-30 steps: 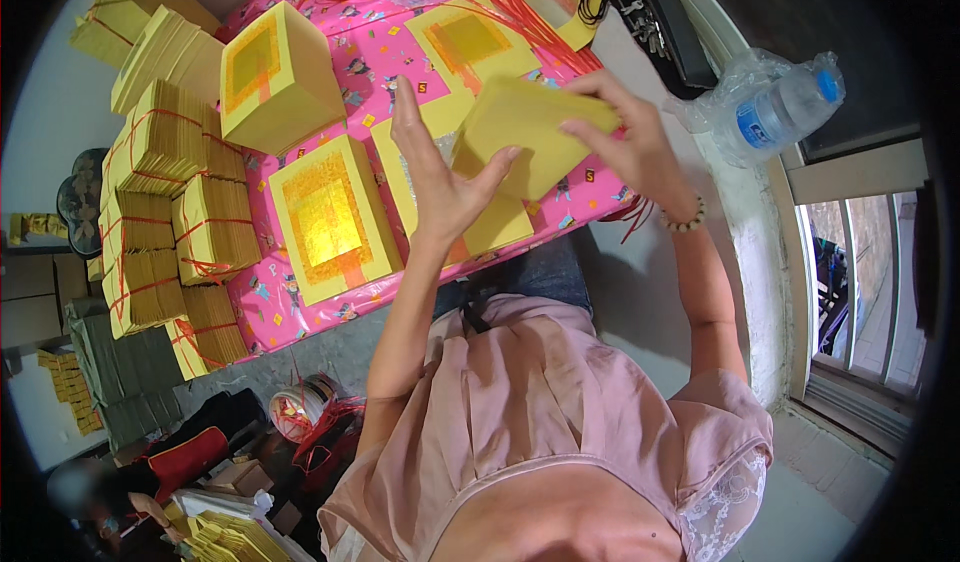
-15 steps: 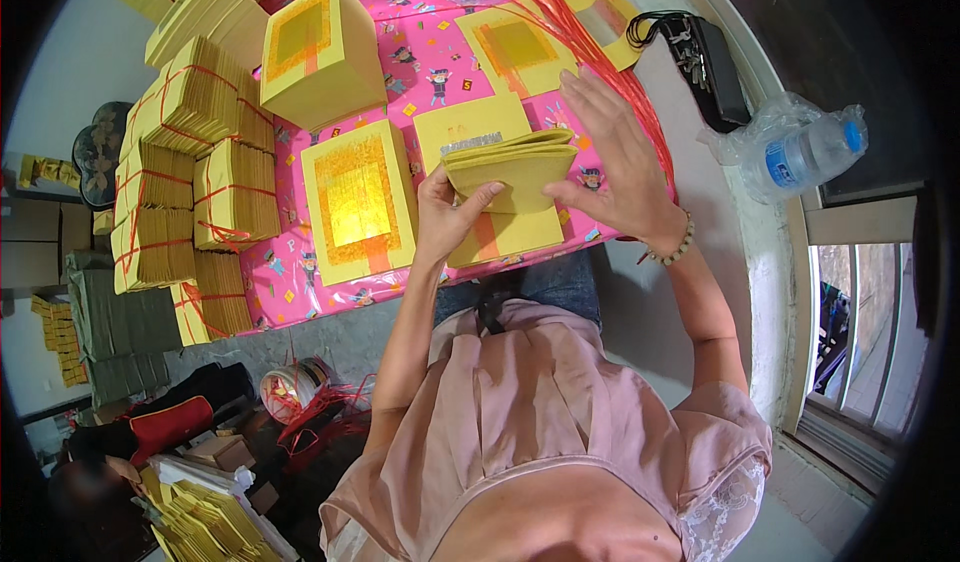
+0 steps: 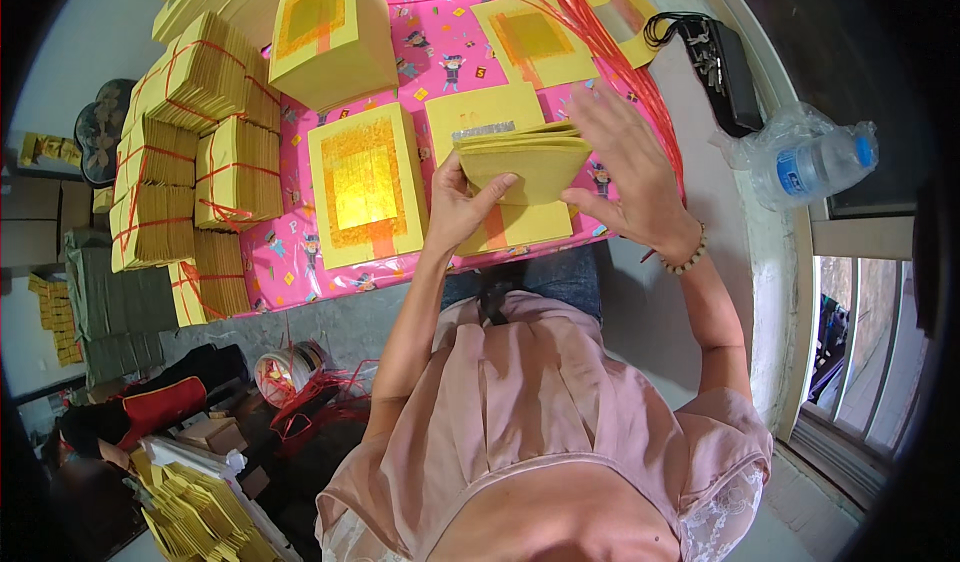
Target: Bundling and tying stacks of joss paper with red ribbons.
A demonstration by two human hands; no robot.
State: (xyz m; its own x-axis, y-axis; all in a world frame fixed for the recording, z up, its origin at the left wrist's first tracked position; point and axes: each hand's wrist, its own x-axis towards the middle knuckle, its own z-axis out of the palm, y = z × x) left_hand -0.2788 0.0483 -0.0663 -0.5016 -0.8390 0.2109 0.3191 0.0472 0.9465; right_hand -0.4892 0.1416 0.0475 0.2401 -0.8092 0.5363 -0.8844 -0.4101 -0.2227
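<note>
My left hand (image 3: 465, 202) grips a small wad of folded yellow paper (image 3: 530, 167), its thumb across the near face. To the right of the wad, my right hand (image 3: 630, 177) is open, with fingers stretched up and slightly blurred. Beneath both lies a stack of yellow paper sheets (image 3: 445, 112) with a silvery patch on top. Left of it rests another yellow paper stack (image 3: 325, 167) topped by an orange and gold foil square (image 3: 362, 184). A taller yellow stack (image 3: 340, 72) stands behind that one.
Several bundles of yellow paper (image 3: 150, 177), tied with red strips, are piled on the pink tablecloth (image 3: 285, 287) at left. Red plastic strips (image 3: 600, 37) hang over the right corner. Beyond are a black pouch with keys (image 3: 735, 92) and a plastic bottle (image 3: 815, 172).
The folded wad and both hands sit slightly farther right in the picture. Much of the table has shifted up and right too. My left hand keeps its grip and my right hand stays open.
</note>
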